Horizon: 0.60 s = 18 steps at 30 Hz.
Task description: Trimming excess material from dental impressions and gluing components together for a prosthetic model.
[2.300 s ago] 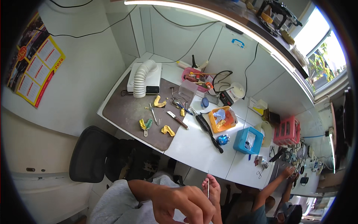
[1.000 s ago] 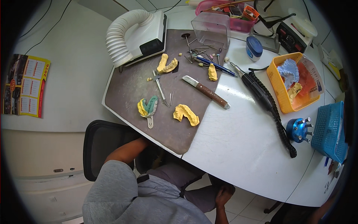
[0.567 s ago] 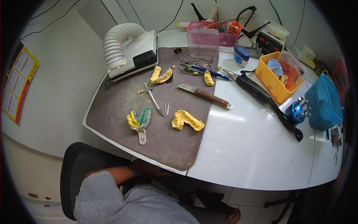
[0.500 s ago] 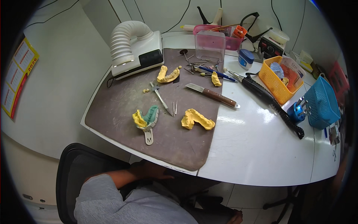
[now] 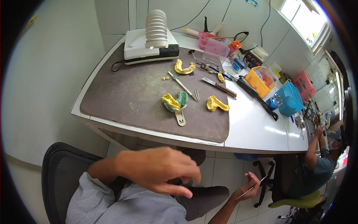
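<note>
My left hand (image 5: pixel 158 168) is raised over my lap in front of the table, its fingers loosely bent and the thumb apart, with nothing visible in it. Lower and to the right, my right hand (image 5: pixel 247 189) is closed on a thin pale rod-like tool (image 5: pixel 244 193), clear of the table. On the brown mat (image 5: pixel 130 97) nearest my left hand lies an impression tray (image 5: pixel 180 118) holding green and yellow material. To its right is a yellow dental cast piece (image 5: pixel 217 104). Behind them are a pointed metal tool (image 5: pixel 182 86), a wooden-handled knife (image 5: pixel 219 87) and a yellow dental arch model (image 5: pixel 184 67).
A white unit with a ribbed hose (image 5: pixel 156 28) stands at the back left. Orange (image 5: pixel 261 84) and blue baskets (image 5: pixel 290 99) stand on the right, beside a black handpiece (image 5: pixel 253 93). A co-worker (image 5: pixel 317 164) sits far right. A black chair (image 5: pixel 56 179) is at my left.
My left hand has risen from my lap, and my right hand has come up further into view with the thin tool. The view has swung rightward, bringing in the co-worker and a window.
</note>
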Each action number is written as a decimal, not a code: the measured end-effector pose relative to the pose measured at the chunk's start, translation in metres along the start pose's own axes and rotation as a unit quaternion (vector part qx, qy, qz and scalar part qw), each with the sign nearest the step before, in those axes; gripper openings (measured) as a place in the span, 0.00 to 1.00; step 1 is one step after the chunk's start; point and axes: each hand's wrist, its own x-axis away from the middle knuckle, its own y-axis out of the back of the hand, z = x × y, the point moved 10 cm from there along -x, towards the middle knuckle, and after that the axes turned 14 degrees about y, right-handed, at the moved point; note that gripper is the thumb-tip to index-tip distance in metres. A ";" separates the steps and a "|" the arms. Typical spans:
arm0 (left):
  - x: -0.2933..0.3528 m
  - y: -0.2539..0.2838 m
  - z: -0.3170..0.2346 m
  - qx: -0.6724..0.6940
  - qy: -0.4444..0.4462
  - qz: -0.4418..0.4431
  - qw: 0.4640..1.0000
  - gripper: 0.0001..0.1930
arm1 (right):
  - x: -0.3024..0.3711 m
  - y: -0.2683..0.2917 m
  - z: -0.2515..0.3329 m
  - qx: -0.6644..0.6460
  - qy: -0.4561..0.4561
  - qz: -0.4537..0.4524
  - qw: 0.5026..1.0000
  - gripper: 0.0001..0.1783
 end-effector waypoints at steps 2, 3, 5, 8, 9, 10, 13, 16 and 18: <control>-0.007 0.053 -0.019 -0.039 -0.008 -0.125 0.991 0.13 | -0.026 -0.038 0.039 -0.071 0.048 0.039 0.996 0.13; -0.009 0.077 -0.027 -0.056 -0.003 -0.176 0.983 0.13 | -0.036 -0.059 0.059 -0.116 0.068 0.064 0.989 0.11; -0.026 0.109 -0.027 -0.129 -0.019 -0.241 0.962 0.12 | -0.053 -0.095 0.079 -0.100 0.092 0.152 0.979 0.09; -0.043 0.129 -0.001 -0.174 -0.028 -0.257 0.950 0.13 | -0.076 -0.153 0.104 -0.070 0.144 0.264 0.951 0.13; -0.043 0.132 0.011 -0.204 -0.025 -0.256 0.945 0.13 | -0.085 -0.162 0.108 -0.063 0.143 0.261 0.953 0.13; -0.042 0.136 0.022 -0.233 -0.021 -0.255 0.938 0.14 | -0.088 -0.180 0.112 -0.046 0.149 0.303 0.940 0.15; -0.025 0.143 0.051 -0.224 -0.042 -0.251 0.941 0.16 | -0.096 -0.217 0.116 0.000 0.176 0.368 0.913 0.20; -0.012 0.142 0.073 -0.218 -0.036 -0.213 0.952 0.26 | -0.090 -0.253 0.116 0.012 0.165 0.439 0.883 0.23; -0.007 0.137 0.084 -0.221 -0.030 -0.181 0.958 0.36 | -0.089 -0.262 0.110 0.030 0.176 0.457 0.871 0.24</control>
